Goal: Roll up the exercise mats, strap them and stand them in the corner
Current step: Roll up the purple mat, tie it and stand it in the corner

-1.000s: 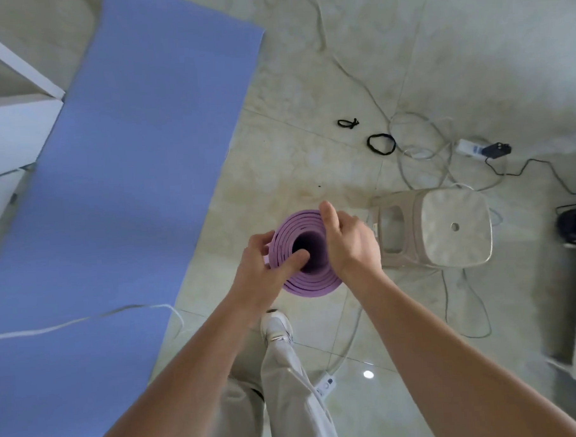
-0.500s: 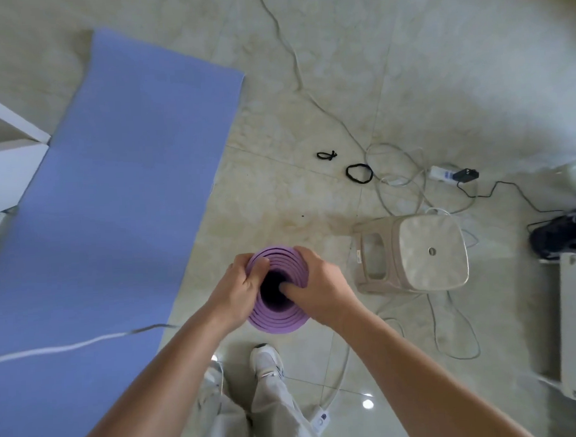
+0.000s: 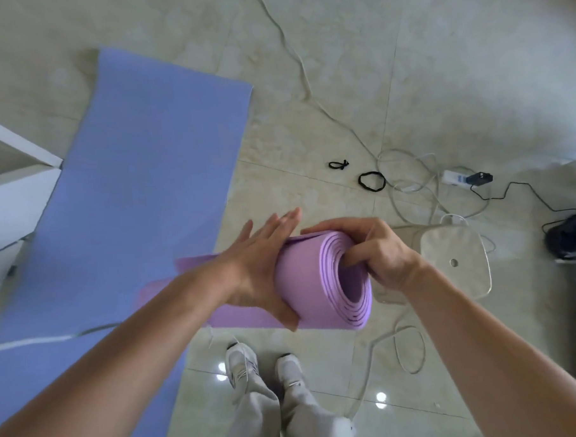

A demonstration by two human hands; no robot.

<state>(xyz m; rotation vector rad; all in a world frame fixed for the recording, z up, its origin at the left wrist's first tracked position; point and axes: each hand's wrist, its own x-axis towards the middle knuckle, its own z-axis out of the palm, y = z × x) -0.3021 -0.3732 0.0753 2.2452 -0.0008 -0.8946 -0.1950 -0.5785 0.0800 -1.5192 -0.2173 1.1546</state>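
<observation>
step: likely tightening roll [image 3: 311,283] | left hand [image 3: 261,269] flat, fingers straight, against its side | right hand [image 3: 379,252] hooked into core, gripping | next: needs strap [image 3: 372,182] off floor [image 3: 472,78]

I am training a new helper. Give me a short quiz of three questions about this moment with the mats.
1. True or false: the blue mat lies flat, not rolled.
2. Whose fingers hook into the open end of the purple mat? A) left B) right C) neither
3. Fill in: the two black loops lie on the ___, round no mat.
Key: 1 true. 2 B, the right hand; the left hand presses flat on the roll. 3 floor.
</observation>
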